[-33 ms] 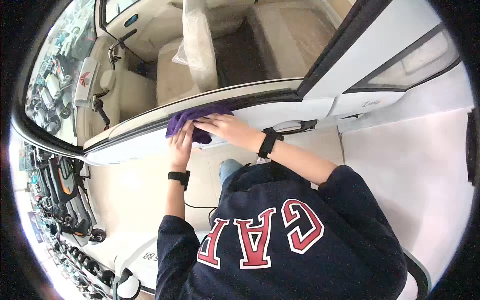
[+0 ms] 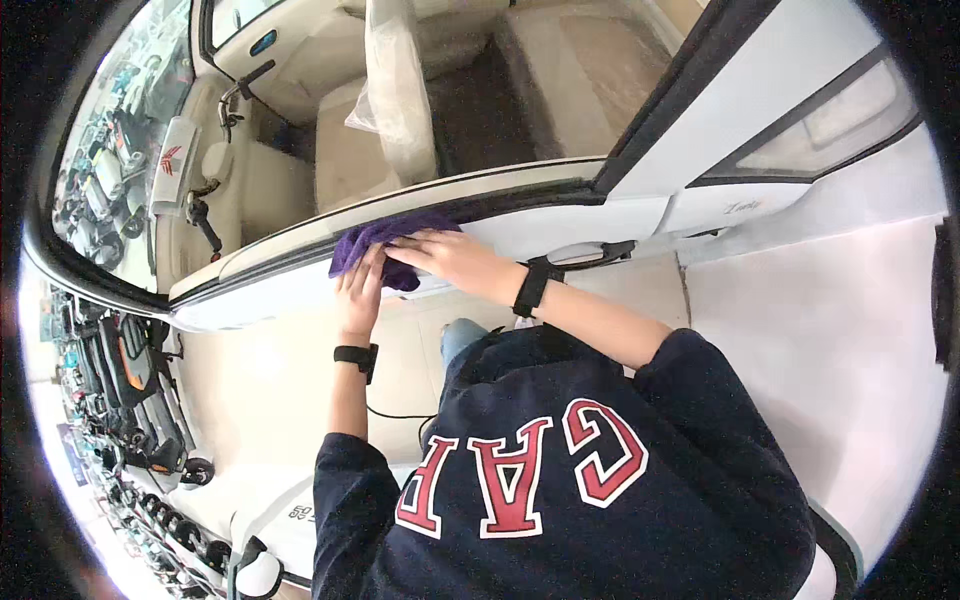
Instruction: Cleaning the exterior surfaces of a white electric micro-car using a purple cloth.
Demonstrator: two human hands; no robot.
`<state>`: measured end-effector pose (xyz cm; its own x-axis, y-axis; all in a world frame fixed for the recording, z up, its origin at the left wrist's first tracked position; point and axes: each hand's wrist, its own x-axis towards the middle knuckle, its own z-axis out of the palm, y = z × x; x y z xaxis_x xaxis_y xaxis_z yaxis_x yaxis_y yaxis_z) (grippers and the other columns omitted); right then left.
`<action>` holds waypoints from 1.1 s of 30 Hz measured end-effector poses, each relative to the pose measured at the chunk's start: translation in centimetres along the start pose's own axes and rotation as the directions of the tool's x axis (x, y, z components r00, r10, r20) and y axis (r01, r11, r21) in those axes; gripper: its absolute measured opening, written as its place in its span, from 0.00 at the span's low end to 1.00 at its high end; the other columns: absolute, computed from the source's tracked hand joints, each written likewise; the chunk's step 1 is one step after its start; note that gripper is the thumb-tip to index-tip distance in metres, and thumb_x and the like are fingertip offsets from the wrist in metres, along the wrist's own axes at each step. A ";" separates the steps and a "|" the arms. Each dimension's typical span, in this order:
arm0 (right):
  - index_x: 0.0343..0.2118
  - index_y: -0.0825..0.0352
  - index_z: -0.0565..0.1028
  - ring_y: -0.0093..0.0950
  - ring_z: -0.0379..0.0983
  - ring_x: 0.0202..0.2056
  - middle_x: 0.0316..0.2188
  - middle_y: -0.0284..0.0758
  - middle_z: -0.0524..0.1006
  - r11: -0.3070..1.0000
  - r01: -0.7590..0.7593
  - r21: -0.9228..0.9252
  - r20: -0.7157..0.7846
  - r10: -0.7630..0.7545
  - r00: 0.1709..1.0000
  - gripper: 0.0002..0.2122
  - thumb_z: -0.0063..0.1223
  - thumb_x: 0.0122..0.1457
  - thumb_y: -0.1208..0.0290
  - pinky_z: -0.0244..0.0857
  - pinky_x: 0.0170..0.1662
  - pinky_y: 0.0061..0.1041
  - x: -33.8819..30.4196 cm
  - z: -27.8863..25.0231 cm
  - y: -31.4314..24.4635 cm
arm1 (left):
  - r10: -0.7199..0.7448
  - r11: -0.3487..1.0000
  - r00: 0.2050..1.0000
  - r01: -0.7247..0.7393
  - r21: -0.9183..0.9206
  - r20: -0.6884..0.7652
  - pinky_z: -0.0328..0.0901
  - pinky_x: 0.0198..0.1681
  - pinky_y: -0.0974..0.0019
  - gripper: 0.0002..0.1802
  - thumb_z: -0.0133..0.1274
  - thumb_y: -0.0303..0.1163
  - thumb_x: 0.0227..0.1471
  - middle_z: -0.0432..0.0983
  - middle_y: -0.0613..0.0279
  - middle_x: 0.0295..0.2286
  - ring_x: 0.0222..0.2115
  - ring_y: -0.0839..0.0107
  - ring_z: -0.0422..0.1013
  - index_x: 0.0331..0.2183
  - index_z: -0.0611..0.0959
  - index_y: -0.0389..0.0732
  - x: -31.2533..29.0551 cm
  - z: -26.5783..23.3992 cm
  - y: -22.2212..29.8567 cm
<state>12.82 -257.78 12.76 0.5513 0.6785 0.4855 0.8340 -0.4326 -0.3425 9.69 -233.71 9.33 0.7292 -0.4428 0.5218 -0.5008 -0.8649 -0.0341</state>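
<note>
A crumpled purple cloth [image 2: 405, 272] lies over the black-trimmed lower window edge of a white vehicle door [image 2: 520, 222]. My left hand [image 2: 358, 285] holds the cloth's left part, fingers pointing up toward the sill. From the right, my right hand [image 2: 455, 262] presses on the cloth, its fingers close together and reaching toward the left hand's fingertips. The palm sides of both hands and part of the cloth beneath are hidden. Just right of my right hand is the door handle [image 2: 590, 254].
Through the window opening show handlebars [image 2: 205, 225], a beige seat [image 2: 350, 150] and a plastic-wrapped backrest [image 2: 395, 100]. A black scooter [image 2: 140, 390] stands on the left. Behind me is a white vehicle with a round mirror [image 2: 258, 573]. A black cable [image 2: 400, 414] lies on the tiled floor.
Both hands and the purple cloth have shifted very slightly to the left along the window edge. The grip looks the same.
</note>
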 end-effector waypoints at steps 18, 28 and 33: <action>0.54 0.63 0.72 0.39 0.73 0.49 0.46 0.40 0.77 0.930 -0.329 -0.166 -0.116 0.313 0.943 0.23 0.46 0.52 0.81 0.67 0.55 0.36 -12.6 -11.5 3.1 | 0.318 0.875 0.936 -0.227 -0.429 0.153 0.74 0.40 0.66 0.36 0.46 0.21 0.49 0.70 0.61 0.55 0.41 0.64 0.78 0.61 0.66 0.48 10.1 3.9 12.7; 0.55 0.62 0.71 0.42 0.72 0.51 0.50 0.42 0.76 0.894 -0.426 -0.136 -0.092 0.417 0.904 0.23 0.43 0.56 0.82 0.67 0.55 0.36 -14.6 -12.5 3.7 | 0.387 0.852 0.916 -0.399 -0.339 -0.105 0.69 0.45 0.64 0.26 0.49 0.28 0.50 0.78 0.64 0.37 0.39 0.66 0.75 0.53 0.72 0.46 12.2 4.1 15.0; 0.55 0.61 0.72 0.42 0.74 0.48 0.46 0.43 0.78 0.936 -0.348 -0.048 -0.035 0.347 0.937 0.23 0.42 0.56 0.85 0.68 0.52 0.37 -11.2 -11.2 2.9 | 0.340 0.888 0.936 -0.352 -0.297 -0.094 0.63 0.56 0.64 0.25 0.49 0.30 0.49 0.73 0.66 0.50 0.53 0.68 0.68 0.52 0.74 0.47 9.5 2.8 11.6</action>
<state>9.28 -273.31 15.37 0.8066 0.4655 0.3642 0.5901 -0.6693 -0.4514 12.07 -248.58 11.51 0.4684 -0.6859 0.5569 -0.8398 -0.5415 0.0394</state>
